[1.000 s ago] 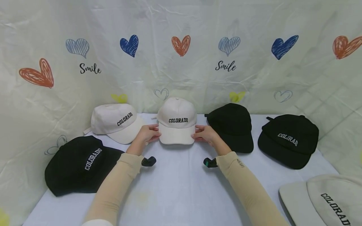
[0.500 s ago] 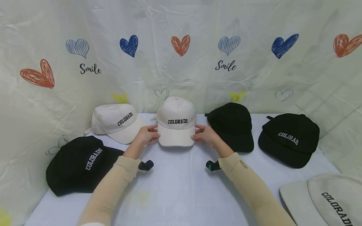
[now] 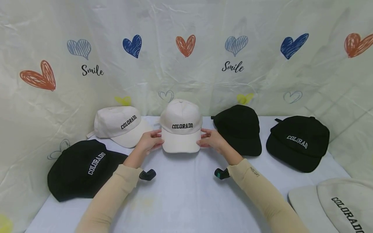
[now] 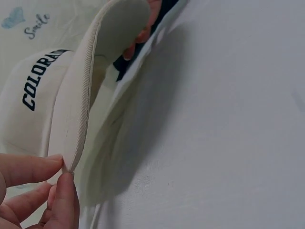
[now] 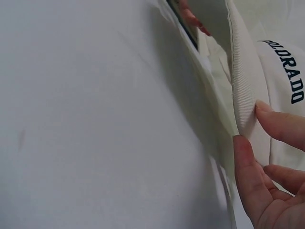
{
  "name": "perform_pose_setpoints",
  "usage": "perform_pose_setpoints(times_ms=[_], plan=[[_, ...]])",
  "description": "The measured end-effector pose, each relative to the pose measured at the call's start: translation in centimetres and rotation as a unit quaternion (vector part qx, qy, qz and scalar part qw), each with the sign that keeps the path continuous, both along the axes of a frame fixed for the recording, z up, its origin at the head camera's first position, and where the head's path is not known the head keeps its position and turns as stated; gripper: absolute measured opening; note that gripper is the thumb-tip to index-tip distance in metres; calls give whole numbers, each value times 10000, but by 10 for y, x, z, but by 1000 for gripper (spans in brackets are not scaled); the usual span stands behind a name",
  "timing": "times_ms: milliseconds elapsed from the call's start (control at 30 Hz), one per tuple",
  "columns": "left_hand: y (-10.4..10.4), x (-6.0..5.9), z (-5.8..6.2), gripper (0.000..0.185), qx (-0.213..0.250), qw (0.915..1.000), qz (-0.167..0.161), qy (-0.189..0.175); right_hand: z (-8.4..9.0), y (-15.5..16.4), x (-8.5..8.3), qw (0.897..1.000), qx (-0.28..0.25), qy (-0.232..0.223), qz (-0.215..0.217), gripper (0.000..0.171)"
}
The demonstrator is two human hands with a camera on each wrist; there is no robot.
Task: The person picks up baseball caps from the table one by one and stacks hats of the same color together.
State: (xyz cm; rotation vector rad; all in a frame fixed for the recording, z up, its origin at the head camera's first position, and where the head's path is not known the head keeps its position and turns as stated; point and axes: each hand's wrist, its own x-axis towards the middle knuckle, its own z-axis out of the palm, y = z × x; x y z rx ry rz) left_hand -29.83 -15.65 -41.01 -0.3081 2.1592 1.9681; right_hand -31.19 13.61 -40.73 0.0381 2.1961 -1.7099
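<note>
A white baseball cap (image 3: pixel 181 124) with dark COLORADO lettering faces me at the middle of the table's far side. My left hand (image 3: pixel 150 140) pinches one side edge of its brim, and my right hand (image 3: pixel 212 139) pinches the other. In the left wrist view, thumb and fingers (image 4: pixel 64 200) grip the brim's stitched edge, and the brim (image 4: pixel 71 119) stands above the white cloth with a shadow under it. From the right wrist, the thumb (image 5: pixel 281 126) lies on the brim's top while a finger supports its underside.
Left of the held cap sit another white cap (image 3: pixel 118 123) and a black cap (image 3: pixel 77 174). Two black caps, one plain-fronted (image 3: pixel 237 129) and one lettered (image 3: pixel 297 142), lie to the right. A beige cap (image 3: pixel 338 204) is at the near right. A heart-printed curtain (image 3: pixel 186 77) hangs behind.
The white cap has come slightly toward me and a little left, both hands still pinching its brim. My forearms have drawn back and spread a little apart.
</note>
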Motion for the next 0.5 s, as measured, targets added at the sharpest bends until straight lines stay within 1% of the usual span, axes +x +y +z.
perform_pose_setpoints(times_ms=[233,500], plan=[[-1,6,-2,64,-12,10000,-56,49,-2,2,5,9999,74,-70,-2,77],[-1,13,0,64,51,10000,17,22,-3,2,10,10000,42,-5,12,77]])
